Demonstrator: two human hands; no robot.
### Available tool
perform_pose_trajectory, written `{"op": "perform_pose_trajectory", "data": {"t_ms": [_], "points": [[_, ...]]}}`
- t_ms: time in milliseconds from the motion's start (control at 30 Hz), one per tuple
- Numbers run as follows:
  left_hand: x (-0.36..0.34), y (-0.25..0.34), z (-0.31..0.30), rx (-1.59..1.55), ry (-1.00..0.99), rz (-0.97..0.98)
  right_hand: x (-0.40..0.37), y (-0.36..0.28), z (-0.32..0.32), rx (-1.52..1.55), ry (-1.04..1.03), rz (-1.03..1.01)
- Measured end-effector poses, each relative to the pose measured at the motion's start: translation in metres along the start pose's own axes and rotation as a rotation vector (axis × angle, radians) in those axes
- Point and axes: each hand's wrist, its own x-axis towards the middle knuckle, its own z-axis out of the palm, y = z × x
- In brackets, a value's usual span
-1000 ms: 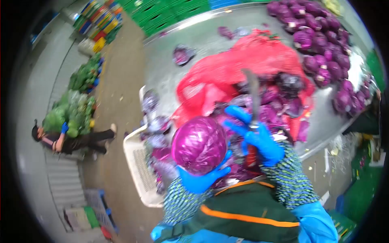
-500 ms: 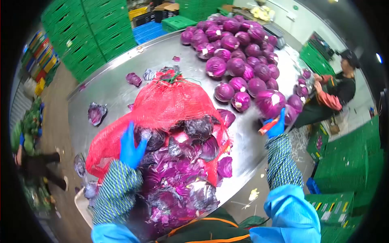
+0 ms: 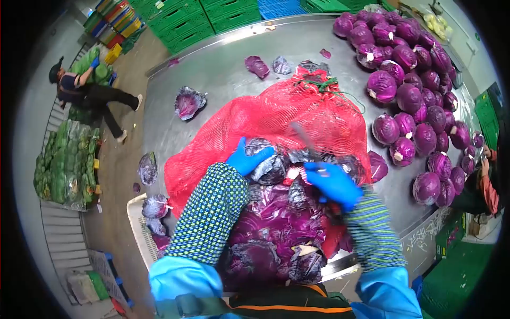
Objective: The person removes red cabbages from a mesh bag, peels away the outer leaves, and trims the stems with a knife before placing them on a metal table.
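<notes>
Trimming appeared to be the step in hand in the head view: a dark-leaved red cabbage [image 3: 269, 169] was positioned at the mouth of a red net bag [image 3: 234, 127], beside a pale cut stem end. The left hand [image 3: 249, 158], gloved in blue, was held partly open, with thumb and forefinger spread and the thumb laid against the cabbage; its remaining fingers were largely hidden, so the firmness of the hold could not be told. A knife [image 3: 304, 137] was held in the closed right hand [image 3: 336, 185], its blade blurred and pointed obliquely away from the body over the net; the handle was mostly concealed, and contact between blade and cabbage could not be confirmed. Loose purple leaves [image 3: 271, 215] were heaped between the forearms, nearer the body than the cabbage. A cluster of smoother purple heads [image 3: 383, 85] was arranged on the metal bench [image 3: 223, 69], to the right of the net bag, and a white basket [image 3: 139, 226] was placed at the bench's left side. For a further cut, it was judged that the cabbage would need to be steadied more fully, with the stem end exposed and the left fingertips kept clear of the blade.
</notes>
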Motion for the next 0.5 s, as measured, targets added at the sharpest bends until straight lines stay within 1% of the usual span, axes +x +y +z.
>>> {"op": "perform_pose_trajectory", "data": {"t_ms": [33, 67, 100, 133, 167, 200, 233, 267, 300, 333, 400, 433, 467, 500], "points": [[-0.009, 0.007, -0.001, -0.244, -0.045, -0.069, 0.052, 0.038, 0.028, 0.033, 0.073, -0.19], [-0.022, 0.015, -0.002, -0.491, -0.093, -0.131, 0.091, 0.062, 0.049, 0.063, 0.146, -0.383], [-0.013, -0.011, 0.0, -0.56, -0.226, 0.119, 0.08, 0.041, 0.065, 0.163, 0.139, -0.252], [-0.033, -0.012, 0.001, -0.512, -0.095, 0.107, 0.061, 0.016, 0.077, 0.262, 0.129, -0.121], [-0.052, -0.023, 0.0, -0.529, -0.032, 0.084, 0.042, 0.016, 0.087, 0.309, 0.177, -0.164], [-0.081, -0.018, -0.011, -0.633, -0.091, 0.217, 0.024, 0.025, 0.092, 0.348, 0.192, -0.195], [-0.118, -0.003, -0.022, -1.002, -0.149, 0.097, 0.013, 0.046, 0.089, 0.372, 0.078, -0.155], [-0.136, -0.017, -0.032, -1.253, -0.233, 0.123, -0.034, 0.029, 0.098, 0.29, 0.13, -0.159], [-0.175, -0.015, -0.043, -1.051, -0.114, 0.179, -0.058, 0.042, 0.1, 0.28, 0.002, -0.088], [-0.206, -0.007, -0.054, -0.537, -0.025, 0.355, -0.07, 0.064, 0.104, 0.281, -0.129, -0.08], [-0.255, -0.003, -0.059, -0.127, -0.044, 0.546, -0.088, 0.078, 0.127, 0.314, -0.101, -0.12], [-0.27, -0.007, -0.049, 0.058, -0.089, 0.536, -0.091, 0.072, 0.133, 0.305, 0.005, -0.03], [-0.278, -0.034, -0.032, 0.317, -0.125, 0.539, -0.089, 0.086, 0.134, 0.391, 0.032, -0.064], [-0.286, -0.057, -0.015, 0.33, -0.071, 0.538, -0.092, 0.092, 0.139, 0.393, 0.067, -0.141]]}}
